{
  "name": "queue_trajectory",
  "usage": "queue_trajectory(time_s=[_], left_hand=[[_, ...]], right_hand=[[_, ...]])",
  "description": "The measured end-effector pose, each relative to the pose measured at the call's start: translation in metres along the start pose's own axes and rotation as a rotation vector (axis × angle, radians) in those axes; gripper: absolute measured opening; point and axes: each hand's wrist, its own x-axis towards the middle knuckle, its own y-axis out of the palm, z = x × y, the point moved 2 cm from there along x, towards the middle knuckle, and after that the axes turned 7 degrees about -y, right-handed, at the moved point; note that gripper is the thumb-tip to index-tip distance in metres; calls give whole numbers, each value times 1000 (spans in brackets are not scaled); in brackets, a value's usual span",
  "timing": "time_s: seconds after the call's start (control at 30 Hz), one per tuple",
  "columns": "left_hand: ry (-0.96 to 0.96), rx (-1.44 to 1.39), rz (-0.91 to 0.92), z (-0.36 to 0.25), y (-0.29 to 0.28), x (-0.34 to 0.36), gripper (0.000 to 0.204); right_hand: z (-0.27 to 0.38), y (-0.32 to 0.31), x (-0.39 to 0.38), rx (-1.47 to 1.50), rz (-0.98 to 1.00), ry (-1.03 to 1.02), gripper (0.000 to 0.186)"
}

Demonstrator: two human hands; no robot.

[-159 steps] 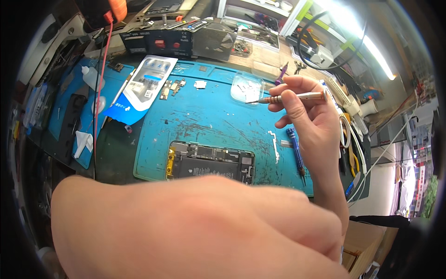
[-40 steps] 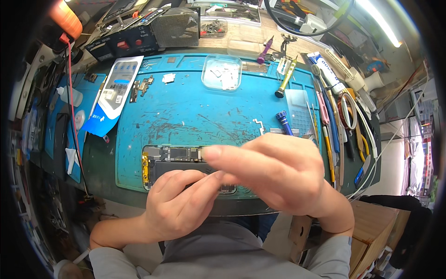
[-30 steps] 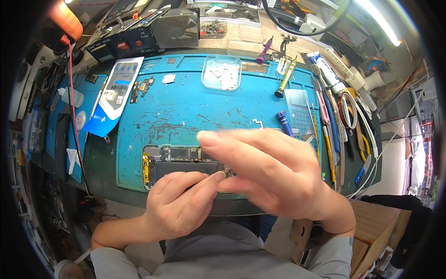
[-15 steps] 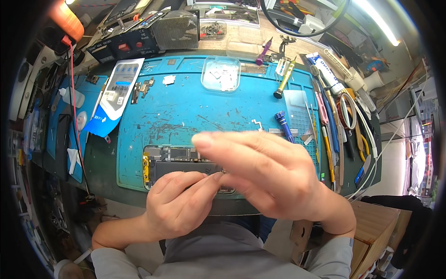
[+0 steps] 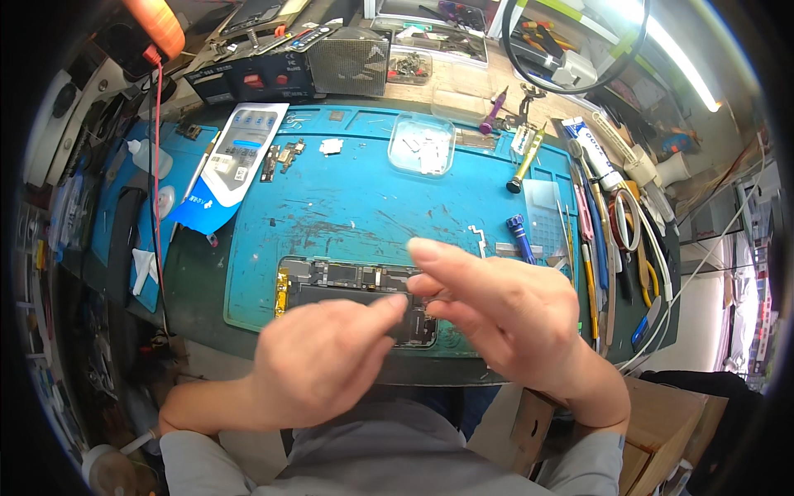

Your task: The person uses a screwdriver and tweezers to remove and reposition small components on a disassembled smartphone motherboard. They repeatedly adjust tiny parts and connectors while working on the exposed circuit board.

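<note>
An opened phone [image 5: 331,285] lies near the front of the blue mat [image 5: 364,207], showing dark battery, circuit boards and a yellow strip at its left end. My left hand [image 5: 318,360] is over the phone's lower edge, fingers curled and slightly blurred, their tips hidden or indistinct. My right hand [image 5: 509,322] hovers at the phone's right end, index finger raised forward and the other fingers bent toward the thumb; anything pinched there is too small to make out. A blue screwdriver [image 5: 519,238] and a small white bracket [image 5: 478,240] lie just beyond it.
A clear tray of small parts [image 5: 420,142], loose boards [image 5: 289,155] and a white-blue pouch [image 5: 219,190] sit behind. A yellow-green screwdriver [image 5: 525,161] and many tools [image 5: 620,215] line the right. A black boxy device [image 5: 256,78] stands at the back, a bottle [image 5: 149,157] left.
The screwdriver my right hand held at first is out of sight. Both hands came down to the phone; in the last half second my left fingertips shifted up and right, and the view moved slightly.
</note>
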Motion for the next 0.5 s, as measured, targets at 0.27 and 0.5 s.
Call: queue_trajectory(time_s=[0.27,0.5], left_hand=[[-175,39,-56,43,-34,60,46],[-180,180,97,59,-22,86,42]], right_hand=[[3,2,0,-48,29,-26,51],[3,0,2,-40,60,0,53]])
